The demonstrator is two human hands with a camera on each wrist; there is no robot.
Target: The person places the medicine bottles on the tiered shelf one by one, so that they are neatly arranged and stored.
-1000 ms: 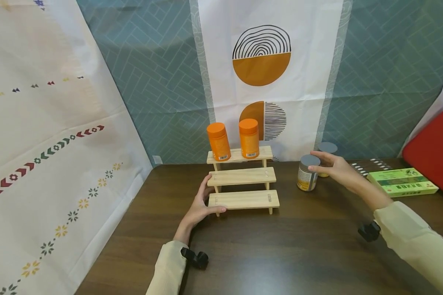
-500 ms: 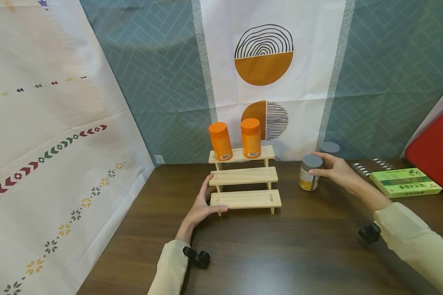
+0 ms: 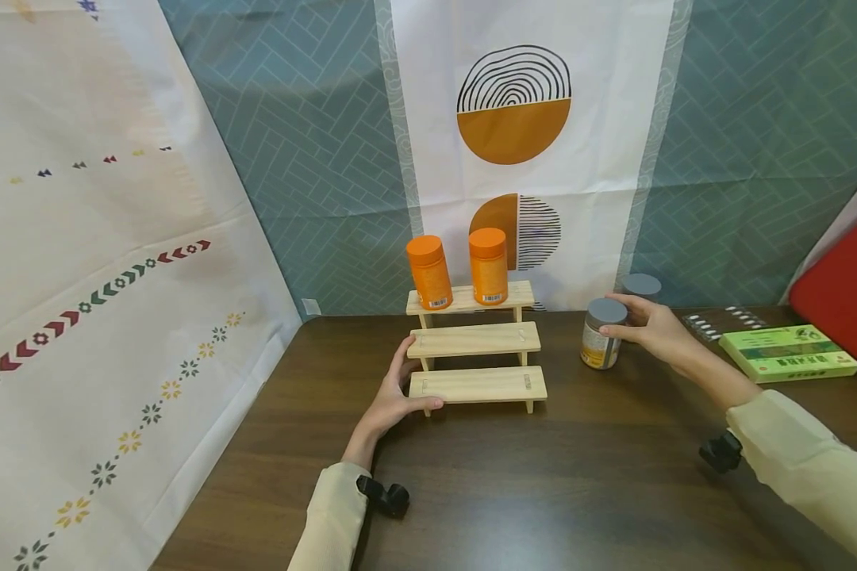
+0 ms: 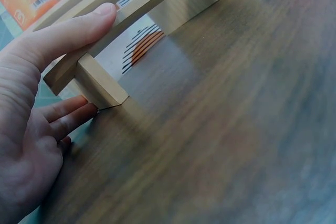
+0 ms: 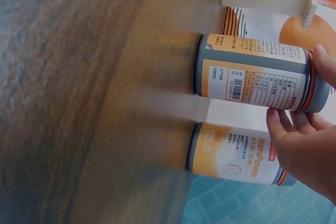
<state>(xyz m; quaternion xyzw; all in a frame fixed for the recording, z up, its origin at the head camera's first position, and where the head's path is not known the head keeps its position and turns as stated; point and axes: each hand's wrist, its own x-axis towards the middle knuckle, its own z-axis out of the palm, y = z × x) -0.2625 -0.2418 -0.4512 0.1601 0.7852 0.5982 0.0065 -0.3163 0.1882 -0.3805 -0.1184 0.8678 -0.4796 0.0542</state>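
Observation:
My left hand grips the left end of a three-step wooden display stand. Its thumb lies on the lowest step's front edge, and in the left wrist view fingertips touch the leg. With the right hand I hold a grey-lidded jar near its top, thumb on one side and fingers on the other. The jar is upright, its base at the table. Right behind stands a second grey-lidded jar, partly hidden by the hand in the head view. Two orange jars stand on the top step.
Right of the jars lie pill blister packs and a green-yellow box. A red object leans at the far right. Patterned cloth hangs behind the brown table and along its left side.
The head view has turned slightly, so the scene sits a little farther right. Both hands keep nearly the same places at the stand and the jar.

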